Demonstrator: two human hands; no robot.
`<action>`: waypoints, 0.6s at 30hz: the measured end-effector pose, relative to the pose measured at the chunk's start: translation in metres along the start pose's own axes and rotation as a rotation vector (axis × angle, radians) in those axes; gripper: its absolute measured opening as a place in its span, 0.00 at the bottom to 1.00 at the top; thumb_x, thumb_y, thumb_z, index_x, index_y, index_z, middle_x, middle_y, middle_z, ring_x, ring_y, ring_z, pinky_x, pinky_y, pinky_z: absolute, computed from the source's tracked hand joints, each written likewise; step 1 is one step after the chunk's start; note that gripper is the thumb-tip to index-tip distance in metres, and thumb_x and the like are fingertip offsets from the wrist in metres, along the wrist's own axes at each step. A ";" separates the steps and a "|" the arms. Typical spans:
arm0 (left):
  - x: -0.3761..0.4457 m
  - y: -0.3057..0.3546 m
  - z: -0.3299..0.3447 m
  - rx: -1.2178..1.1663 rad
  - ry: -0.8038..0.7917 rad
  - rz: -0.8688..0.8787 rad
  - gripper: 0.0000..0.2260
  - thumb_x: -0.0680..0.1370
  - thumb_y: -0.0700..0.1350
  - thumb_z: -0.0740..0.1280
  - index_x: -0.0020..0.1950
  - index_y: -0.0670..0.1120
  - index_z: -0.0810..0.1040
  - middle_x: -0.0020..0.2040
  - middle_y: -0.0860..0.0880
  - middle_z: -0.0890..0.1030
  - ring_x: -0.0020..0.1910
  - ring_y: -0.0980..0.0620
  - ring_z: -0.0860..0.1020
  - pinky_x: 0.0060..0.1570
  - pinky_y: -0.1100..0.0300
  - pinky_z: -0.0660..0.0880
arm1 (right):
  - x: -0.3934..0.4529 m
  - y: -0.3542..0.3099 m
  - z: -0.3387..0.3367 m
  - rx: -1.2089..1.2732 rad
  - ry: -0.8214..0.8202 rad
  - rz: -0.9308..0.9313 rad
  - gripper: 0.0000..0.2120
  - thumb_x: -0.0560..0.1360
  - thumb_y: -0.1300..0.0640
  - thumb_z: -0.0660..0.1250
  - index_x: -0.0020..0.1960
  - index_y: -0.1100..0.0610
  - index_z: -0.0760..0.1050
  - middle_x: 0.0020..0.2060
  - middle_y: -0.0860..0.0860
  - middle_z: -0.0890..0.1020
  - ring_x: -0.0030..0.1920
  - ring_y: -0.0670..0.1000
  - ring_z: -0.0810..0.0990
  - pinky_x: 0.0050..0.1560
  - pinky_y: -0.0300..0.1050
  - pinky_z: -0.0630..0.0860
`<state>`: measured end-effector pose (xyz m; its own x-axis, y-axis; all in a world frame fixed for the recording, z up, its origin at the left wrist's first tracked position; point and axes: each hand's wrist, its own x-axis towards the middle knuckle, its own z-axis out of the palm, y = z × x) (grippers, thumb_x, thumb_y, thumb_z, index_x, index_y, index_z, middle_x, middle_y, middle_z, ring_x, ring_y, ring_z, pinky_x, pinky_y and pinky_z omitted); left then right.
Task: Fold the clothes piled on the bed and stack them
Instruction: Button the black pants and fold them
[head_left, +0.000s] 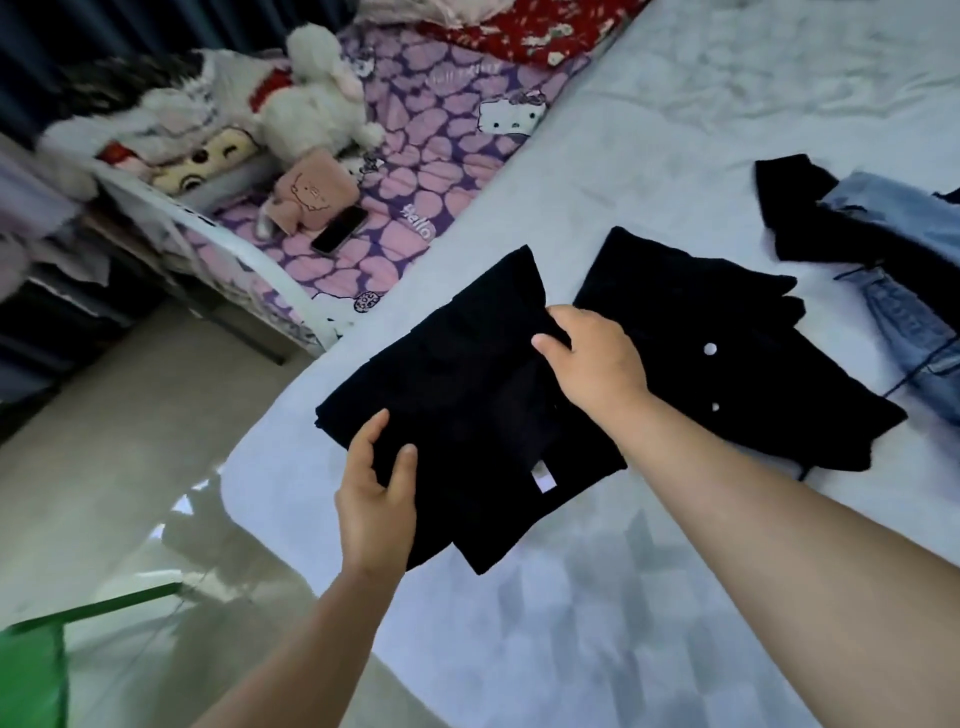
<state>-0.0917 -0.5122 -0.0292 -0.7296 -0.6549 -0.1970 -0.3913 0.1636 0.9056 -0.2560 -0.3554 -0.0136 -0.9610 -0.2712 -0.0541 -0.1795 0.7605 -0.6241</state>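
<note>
A folded black garment (467, 395) with a small white tag is held just above the white bed (597, 597). My left hand (376, 499) grips its near left edge, thumb on top. My right hand (592, 358) grips its far right edge, fingers curled under the cloth. Right beside it lies a second folded black garment (727, 358) with two white buttons. Farther right, a loose pile holds blue jeans (904, 291) and another black piece (795, 208).
A smaller bed with a purple heart-print cover (415, 171) stands to the left, carrying a phone (340, 229), a pink pouch (311, 192) and a white plush toy (311, 104). A glossy floor (130, 441) lies lower left, with a green object (31, 675) in the corner.
</note>
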 end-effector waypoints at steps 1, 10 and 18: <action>0.005 -0.001 0.006 -0.023 0.018 -0.015 0.19 0.80 0.44 0.63 0.69 0.57 0.68 0.61 0.61 0.74 0.55 0.68 0.74 0.51 0.76 0.69 | 0.009 0.000 0.005 -0.014 0.010 0.003 0.18 0.79 0.50 0.62 0.67 0.54 0.70 0.55 0.54 0.78 0.55 0.56 0.77 0.56 0.55 0.73; 0.033 -0.066 0.037 0.552 -0.181 -0.226 0.25 0.79 0.53 0.62 0.75 0.58 0.59 0.78 0.49 0.40 0.77 0.47 0.42 0.75 0.48 0.48 | -0.020 0.042 0.079 -0.330 -0.340 -0.066 0.22 0.82 0.53 0.54 0.75 0.48 0.59 0.76 0.48 0.55 0.77 0.50 0.46 0.74 0.56 0.40; 0.031 -0.056 0.045 0.599 -0.053 -0.007 0.25 0.78 0.48 0.65 0.75 0.55 0.62 0.77 0.48 0.36 0.75 0.49 0.34 0.73 0.50 0.37 | -0.016 0.077 0.044 -0.097 -0.106 0.042 0.22 0.79 0.49 0.60 0.72 0.54 0.66 0.74 0.52 0.62 0.72 0.53 0.62 0.71 0.48 0.58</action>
<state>-0.1177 -0.5088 -0.1028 -0.7469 -0.6222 -0.2345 -0.6329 0.5571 0.5377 -0.2451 -0.3190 -0.0953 -0.9414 -0.2946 -0.1643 -0.1637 0.8248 -0.5412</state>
